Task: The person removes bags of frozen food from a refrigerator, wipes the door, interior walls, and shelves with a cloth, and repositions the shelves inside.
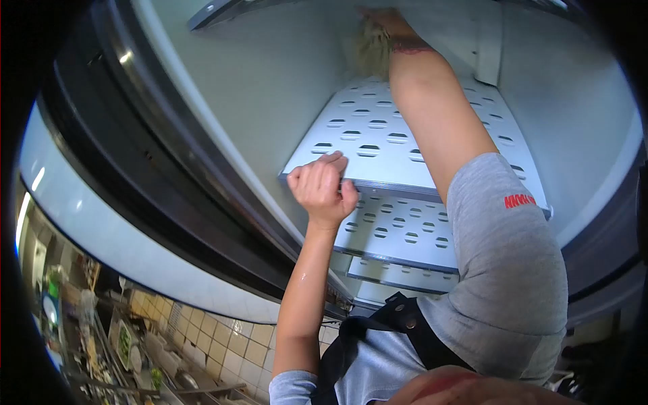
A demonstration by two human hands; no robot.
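Inside a white refrigerator cabinet, my right hand [388,19] reaches deep to the back left. It is closed on a beige cloth [373,50], which hangs down beside the wrist, close to the cabinet's inner wall; some fingers are hard to see. The arm stretches above a white perforated shelf [368,137]. At this shelf's front left corner, my left hand [320,185] is closed, fingers curled over the edge and thumb in front of it. Water drops glisten on the left forearm.
More perforated shelves [398,223] sit below the top one. The open door's dark gasket [162,155] runs along the left. Beyond lie a tiled floor [226,341] and a cluttered kitchen counter with a tray of greens [124,343]. A metal piece [226,8] juts out at the top left.
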